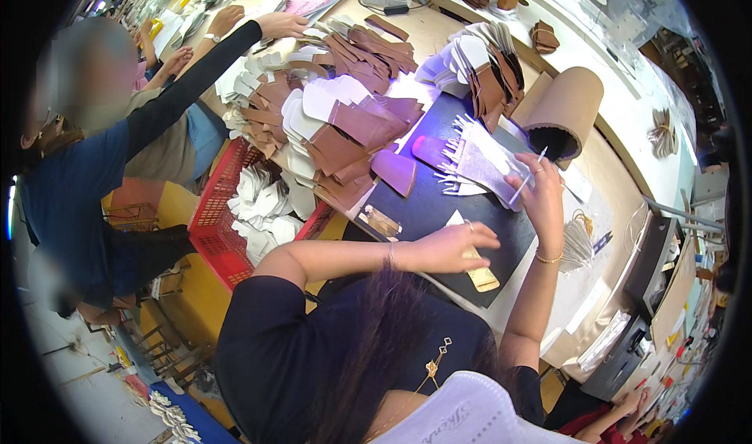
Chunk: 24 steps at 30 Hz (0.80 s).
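My right hand is closed round a slim white pen-like stick, held above the dark mat. Beneath it lies a fanned stack of pale pieces with narrow white tabs along one edge. My left hand reaches across from the left with its fingers stretched out and apart, and I see nothing gripped in it. Partly under that hand is a flat yellow piece. A loose brown piece lies at the mat's left edge, and a pink-lit piece sits beside the tabbed stack.
Piles of brown and white cut pieces cover the table's left side, with another stack behind the mat. A cardboard tube stands back right. A red basket holds white pieces. At left, a co-worker's dark sleeve reaches over the table.
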Each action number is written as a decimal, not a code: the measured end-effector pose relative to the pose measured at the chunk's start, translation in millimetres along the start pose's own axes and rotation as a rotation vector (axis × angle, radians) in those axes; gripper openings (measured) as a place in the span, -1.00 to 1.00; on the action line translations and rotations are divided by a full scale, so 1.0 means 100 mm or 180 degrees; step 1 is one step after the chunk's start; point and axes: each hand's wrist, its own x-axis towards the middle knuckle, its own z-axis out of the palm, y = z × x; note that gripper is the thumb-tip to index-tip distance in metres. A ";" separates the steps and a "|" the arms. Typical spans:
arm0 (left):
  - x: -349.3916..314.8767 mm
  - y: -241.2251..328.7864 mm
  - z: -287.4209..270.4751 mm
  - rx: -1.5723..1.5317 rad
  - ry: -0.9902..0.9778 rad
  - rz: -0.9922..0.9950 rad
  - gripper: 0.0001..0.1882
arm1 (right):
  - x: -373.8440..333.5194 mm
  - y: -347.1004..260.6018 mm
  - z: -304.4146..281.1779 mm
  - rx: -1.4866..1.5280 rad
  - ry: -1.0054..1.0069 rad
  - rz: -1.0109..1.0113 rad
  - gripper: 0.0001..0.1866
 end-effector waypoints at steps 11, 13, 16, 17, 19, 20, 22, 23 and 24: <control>0.45 -0.20 -0.14 -0.5279 0.1114 -0.2151 -0.71 | 0.32 0.05 0.35 0.0450 -0.0297 -0.0089 -0.45; 0.53 -0.15 -0.13 -0.5392 0.1129 -0.1982 -0.74 | 0.31 0.06 0.32 0.0303 -0.0343 -0.0062 -0.41; 0.61 -0.06 -0.13 -0.5484 0.1177 -0.2029 -0.74 | 0.30 0.05 0.30 0.0148 -0.0552 0.0026 -0.36; 0.63 -0.03 -0.13 -0.5470 0.1221 -0.2022 -0.74 | 0.31 0.04 0.30 0.0224 -0.0611 0.0043 -0.34; 0.62 0.01 -0.15 -0.5513 0.1278 -0.1930 -0.73 | 0.33 0.04 0.29 0.0289 -0.0524 0.0156 -0.32; 0.61 0.03 -0.15 -0.5532 0.1350 -0.1980 -0.73 | 0.34 0.05 0.29 0.0370 -0.0438 0.0132 -0.31; 0.59 0.05 -0.14 -0.5581 0.1484 -0.1983 -0.72 | 0.37 0.08 0.27 0.0566 -0.0611 0.0356 -0.23; 0.58 0.05 -0.13 -0.5685 0.1521 -0.1933 -0.72 | 0.38 0.09 0.26 0.0614 -0.0679 0.0422 -0.20; 0.57 0.06 -0.13 -0.5801 0.1527 -0.1901 -0.70 | 0.39 0.10 0.25 0.0644 -0.0767 0.0518 -0.18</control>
